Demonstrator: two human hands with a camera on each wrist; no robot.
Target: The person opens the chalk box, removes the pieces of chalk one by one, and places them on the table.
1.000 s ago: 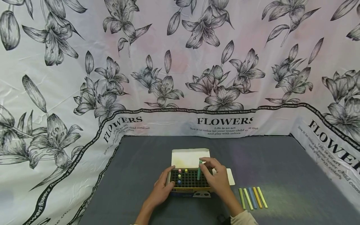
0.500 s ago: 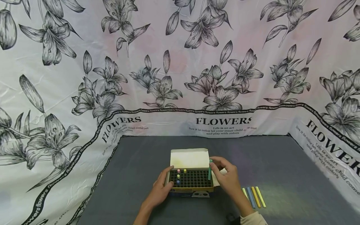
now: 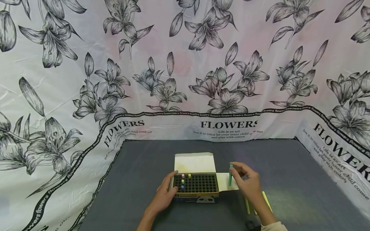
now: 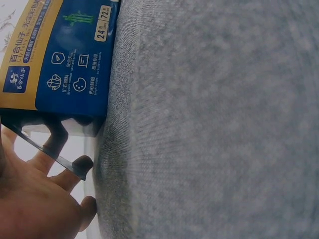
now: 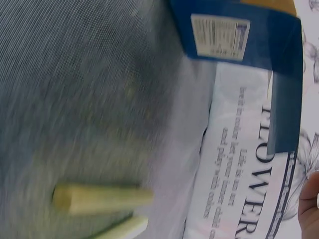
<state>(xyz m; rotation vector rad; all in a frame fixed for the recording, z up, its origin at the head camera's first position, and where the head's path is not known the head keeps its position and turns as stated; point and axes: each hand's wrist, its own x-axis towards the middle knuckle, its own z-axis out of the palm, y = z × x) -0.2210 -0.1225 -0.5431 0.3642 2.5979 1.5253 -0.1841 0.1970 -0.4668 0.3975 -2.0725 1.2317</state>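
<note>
On mat: left hand (image 3: 164, 195) grips chalk box (image 3: 196, 186), seemingly four sticks inside; right hand (image 3: 249, 184) pinches green chalk (image 3: 230, 175).

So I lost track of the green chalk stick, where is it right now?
In the head view, the green chalk stick is upright in the right hand, just right of the chalk box, over its side flap.
</note>
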